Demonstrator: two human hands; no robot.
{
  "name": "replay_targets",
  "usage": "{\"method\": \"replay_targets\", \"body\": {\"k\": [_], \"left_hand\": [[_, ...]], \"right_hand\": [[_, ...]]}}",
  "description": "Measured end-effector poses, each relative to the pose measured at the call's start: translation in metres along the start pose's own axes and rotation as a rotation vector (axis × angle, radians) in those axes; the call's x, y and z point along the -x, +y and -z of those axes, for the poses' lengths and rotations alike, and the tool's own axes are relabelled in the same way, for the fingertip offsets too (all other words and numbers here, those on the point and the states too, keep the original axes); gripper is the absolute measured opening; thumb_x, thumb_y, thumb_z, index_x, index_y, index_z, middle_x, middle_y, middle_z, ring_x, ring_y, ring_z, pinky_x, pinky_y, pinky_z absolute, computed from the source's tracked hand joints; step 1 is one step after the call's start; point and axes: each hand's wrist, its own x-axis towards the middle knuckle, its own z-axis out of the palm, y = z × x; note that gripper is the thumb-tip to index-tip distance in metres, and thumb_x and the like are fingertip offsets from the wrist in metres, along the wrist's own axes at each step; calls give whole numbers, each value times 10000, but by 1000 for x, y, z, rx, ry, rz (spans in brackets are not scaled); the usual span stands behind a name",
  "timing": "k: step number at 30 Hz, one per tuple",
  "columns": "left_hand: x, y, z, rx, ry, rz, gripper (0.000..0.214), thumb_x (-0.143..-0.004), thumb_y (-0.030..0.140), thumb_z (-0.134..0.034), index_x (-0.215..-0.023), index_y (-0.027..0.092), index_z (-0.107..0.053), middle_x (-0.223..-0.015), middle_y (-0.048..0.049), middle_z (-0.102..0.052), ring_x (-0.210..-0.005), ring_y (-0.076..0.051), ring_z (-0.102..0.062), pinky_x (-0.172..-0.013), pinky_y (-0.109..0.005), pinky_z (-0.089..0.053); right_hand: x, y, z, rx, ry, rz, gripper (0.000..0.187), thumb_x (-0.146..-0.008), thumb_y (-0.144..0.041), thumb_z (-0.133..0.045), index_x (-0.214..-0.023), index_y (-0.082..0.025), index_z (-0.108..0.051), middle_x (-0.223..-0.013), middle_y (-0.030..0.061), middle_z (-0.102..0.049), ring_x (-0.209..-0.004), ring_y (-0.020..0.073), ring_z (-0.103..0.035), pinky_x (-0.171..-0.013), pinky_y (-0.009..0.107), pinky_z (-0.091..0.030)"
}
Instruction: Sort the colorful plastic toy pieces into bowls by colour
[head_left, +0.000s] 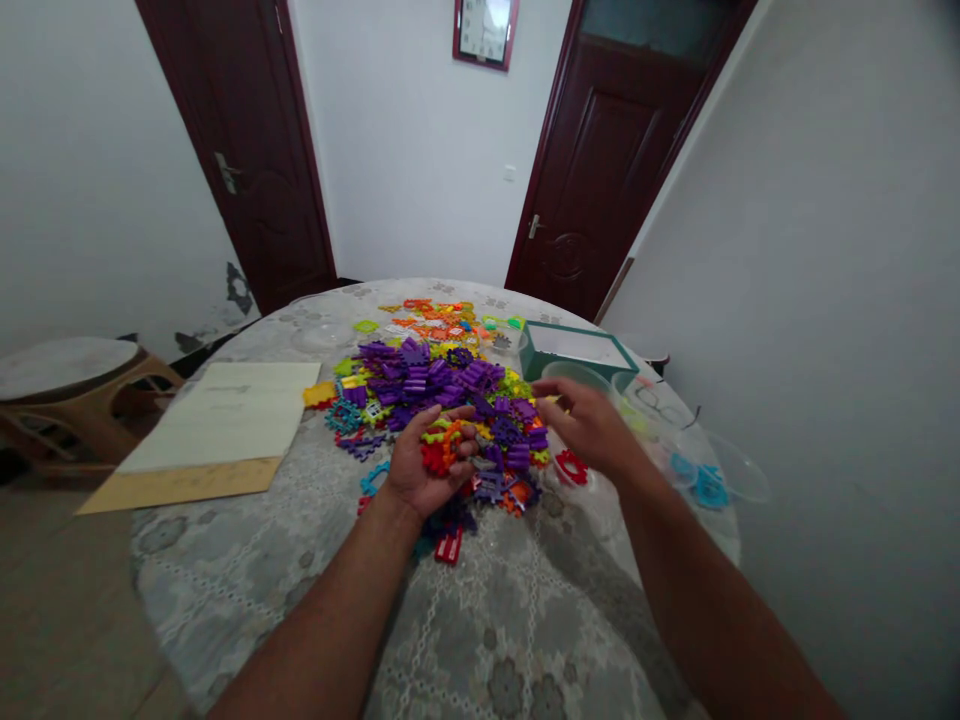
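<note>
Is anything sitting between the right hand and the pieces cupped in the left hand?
Nothing visible does. The left hand cups the red and orange pieces palm up. The right hand hovers just to its right, above the pile, with only open air across the gap between them.

The pile of plastic pieces [420, 385] is mostly purple at its middle and orange at its far end, with lime green, yellow, teal and red round the edges. The handful of pieces [442, 450] in the left hand [412, 475] is red, orange and lime green. The bench [480, 620] is grey, patterned with pale lacy lines and darker floral medallions. The box [534, 358] is teal outside and white within. The sheet [225, 410] is cream, the cardboard [180, 485] under it tan. The doors [615, 170] are dark maroon, the walls [420, 150] white.
</note>
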Motion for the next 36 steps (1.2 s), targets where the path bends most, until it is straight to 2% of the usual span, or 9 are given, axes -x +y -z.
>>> {"method": "replay_targets", "body": {"k": [3, 8, 14, 18, 21, 25, 29, 32, 36], "left_hand": [[2, 0, 0, 35, -40, -11, 360, -947, 330, -585, -1212, 97, -658, -852, -86, -628, -637, -148, -601, -419, -184, -456], [5, 0, 0, 41, -105, -5, 386, -938, 315, -581, -1247, 94, -650, -892, -101, -637, -640, -139, -597, -408, -164, -443], [0, 0, -2, -113, 79, -83, 293, -948, 292, -630, -1175, 112, -671, -863, -95, -671, -667, -175, -673, -380, -173, -433], [-4, -3, -2, -226, 179, -97, 307, -932, 364, -749, -1122, 134, -679, -813, -47, -666, -569, -123, -633, -345, -136, -355], [-5, -6, 0, -278, 163, -61, 384, -920, 454, -768, -1125, 140, -685, -815, -47, -674, -551, -115, -625, -340, -133, -343], [-4, -8, 1, -343, 181, -28, 425, -918, 500, -741, -1140, 142, -683, -836, -77, -705, -565, -144, -660, -339, -145, -348], [-4, -9, 1, -379, 227, -30, 375, -926, 420, -667, -1172, 138, -680, -840, -94, -715, -557, -170, -670, -326, -157, -336], [-5, -8, 2, -376, 219, -43, 364, -897, 329, -624, -1193, 123, -677, -838, -97, -709, -569, -179, -670, -322, -162, -334], [-6, -9, 3, -371, 191, -44, 399, -834, 248, -636, -1215, 130, -655, -824, -91, -707, -563, -177, -664, -329, -162, -353]], "right_hand": [[41, -31, -32, 5, -198, 159, 290, -969, -228, -655, -1254, -233, -707, -1163, 73, -777, -982, 220, -728, -889, 364, -562], [67, -37, -69, 51, -163, 194, 202, -1010, -195, -635, -1207, -203, -679, -1149, 106, -756, -1043, 244, -721, -898, 366, -542], [65, -36, -47, 31, -198, 110, 119, -1029, -218, -597, -1049, -208, -714, -899, 38, -745, -821, 191, -690, -751, 300, -468], [40, -23, -14, 9, -319, 90, 185, -1039, -246, -565, -954, -210, -726, -844, 13, -730, -762, 157, -656, -707, 267, -431], [0, -2, 0, 96, -309, 72, 202, -1016, -264, -577, -903, -203, -734, -832, 20, -726, -743, 157, -636, -691, 260, -424], [-68, 22, 0, 140, -55, -118, 190, -975, -266, -606, -941, -180, -773, -869, 51, -764, -734, 172, -670, -730, 278, -476], [-115, 32, -11, 57, 190, -233, 349, -969, -218, -553, -1265, -147, -724, -1051, 90, -799, -762, 182, -728, -823, 312, -553], [-117, 31, -20, 18, 209, -226, 425, -988, -195, -473, -1368, -162, -661, -1197, 94, -784, -749, 156, -745, -836, 306, -584], [-82, 21, -27, -72, 154, -158, 354, -983, -200, -476, -1244, -195, -716, -1163, 58, -794, -724, 135, -741, -780, 288, -590]]}}
